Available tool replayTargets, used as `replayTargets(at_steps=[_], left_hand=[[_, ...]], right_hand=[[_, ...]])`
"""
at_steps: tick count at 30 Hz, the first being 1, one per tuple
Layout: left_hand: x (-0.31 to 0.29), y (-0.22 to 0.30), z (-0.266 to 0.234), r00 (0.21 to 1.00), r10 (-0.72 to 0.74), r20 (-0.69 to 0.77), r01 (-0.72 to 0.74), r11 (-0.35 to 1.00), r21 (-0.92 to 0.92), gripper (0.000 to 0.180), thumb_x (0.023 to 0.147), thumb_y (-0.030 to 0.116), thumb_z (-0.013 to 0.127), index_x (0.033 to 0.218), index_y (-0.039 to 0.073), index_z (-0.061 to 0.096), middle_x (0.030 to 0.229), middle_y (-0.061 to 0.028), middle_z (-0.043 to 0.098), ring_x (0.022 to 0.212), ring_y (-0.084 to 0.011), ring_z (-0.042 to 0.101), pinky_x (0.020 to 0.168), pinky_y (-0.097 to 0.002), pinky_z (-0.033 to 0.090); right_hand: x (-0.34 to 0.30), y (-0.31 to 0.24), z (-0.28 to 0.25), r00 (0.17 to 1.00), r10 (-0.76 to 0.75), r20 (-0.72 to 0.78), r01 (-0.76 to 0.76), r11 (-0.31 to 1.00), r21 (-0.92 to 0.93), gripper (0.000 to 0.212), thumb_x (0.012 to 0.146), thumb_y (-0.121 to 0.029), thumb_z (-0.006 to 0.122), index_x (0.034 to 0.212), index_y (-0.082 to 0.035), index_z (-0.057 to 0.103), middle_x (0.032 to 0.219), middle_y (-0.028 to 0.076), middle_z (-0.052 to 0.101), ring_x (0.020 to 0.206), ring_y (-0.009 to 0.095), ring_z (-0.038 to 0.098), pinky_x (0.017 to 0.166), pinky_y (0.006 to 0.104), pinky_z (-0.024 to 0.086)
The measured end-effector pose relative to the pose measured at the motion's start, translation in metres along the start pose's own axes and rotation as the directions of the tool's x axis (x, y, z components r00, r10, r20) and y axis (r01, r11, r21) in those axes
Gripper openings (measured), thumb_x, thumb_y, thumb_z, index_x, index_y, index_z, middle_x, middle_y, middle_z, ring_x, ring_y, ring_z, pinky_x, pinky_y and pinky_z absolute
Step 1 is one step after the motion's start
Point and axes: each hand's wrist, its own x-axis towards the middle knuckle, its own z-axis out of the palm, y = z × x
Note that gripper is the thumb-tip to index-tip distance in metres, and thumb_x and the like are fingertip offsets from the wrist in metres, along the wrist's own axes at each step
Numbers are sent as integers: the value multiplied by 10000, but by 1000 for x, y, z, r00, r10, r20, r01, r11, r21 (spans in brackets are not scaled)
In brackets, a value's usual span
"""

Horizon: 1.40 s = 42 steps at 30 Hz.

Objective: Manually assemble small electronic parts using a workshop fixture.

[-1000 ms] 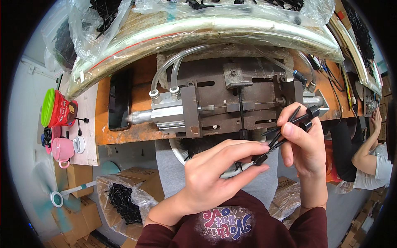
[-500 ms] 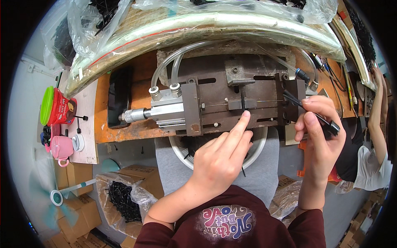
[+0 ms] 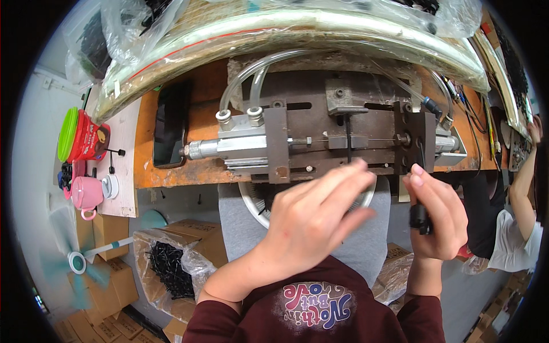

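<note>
A thin black rod (image 3: 349, 136) lies crosswise in the small dark block (image 3: 337, 143) in the middle of a brown metal fixture (image 3: 314, 123). My left hand (image 3: 314, 214) hovers just in front of that block, fingers stretched and thumb apart, with nothing in it. To its right, my right hand (image 3: 439, 214) is closed around black stick-like plastic parts (image 3: 420, 220) with thick round ends. Their thick ends hang below the fingers and a thin end points up; how many there are is hard to tell. Silver air cylinders (image 3: 243, 147) are mounted on either side of the fixture.
A black phone (image 3: 170, 126) lies on the wooden bench at left. Beyond the fixture stretches a long plastic-wrapped bundle (image 3: 297, 31). A white-rimmed bin (image 3: 251, 207) sits at my lap under the bench edge. A carton of black parts (image 3: 171, 268) stands below left. Another person's arm (image 3: 523, 183) shows far right.
My left hand has come off the black rod in the block and drawn nearer. My right hand has lowered, tilting its black parts upright. The left cylinder's rod has extended toward the block.
</note>
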Motion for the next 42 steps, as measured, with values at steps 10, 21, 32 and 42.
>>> replayTargets(at_steps=[10, 21, 32, 42], left_hand=[[-6, 14, -12, 995, 68, -78, -76, 993, -93, 374, 708, -7, 834, 1068, 7, 730, 974, -94, 688, 791, -194, 678, 683, -300, 562], [-1, -6, 7, 981, 186, 52, -187, 845, 502, 261, 755, 81, 753, 995, -14, 716, 1243, -173, 670, 733, -198, 676, 649, -294, 536], [19, 13, -19, 959, 65, 276, -208, 823, 528, 264, 779, 195, 779, 981, 35, 723, 1185, -132, 697, 668, -196, 654, 626, -296, 527], [178, -2, -74, 910, 389, -141, -260, 803, 536, 144, 812, 67, 694, 939, 21, 746, 897, -164, 730, 833, -282, 711, 741, -366, 549]], right_hand=[[7, -2, 19, 995, -92, 32, 93, 996, -11, 306, 781, 28, 712, 1080, 88, 704, 1130, 243, 683, 995, 331, 714, 840, 397, 609], [-10, 12, 13, 999, 49, -10, -47, 991, 127, 647, 971, -412, 613, 1330, 119, 521, 1301, 307, 560, 1180, 409, 621, 1020, 474, 498], [-5, 0, 7, 957, 255, 139, -291, 859, 422, 396, 726, 87, 759, 1081, 32, 592, 1361, 304, 531, 1137, 323, 659, 936, 395, 543], [-3, -12, 27, 932, 104, 346, -168, 972, 162, 269, 765, 52, 697, 1018, 20, 610, 1329, 213, 600, 956, 324, 674, 806, 382, 545]])
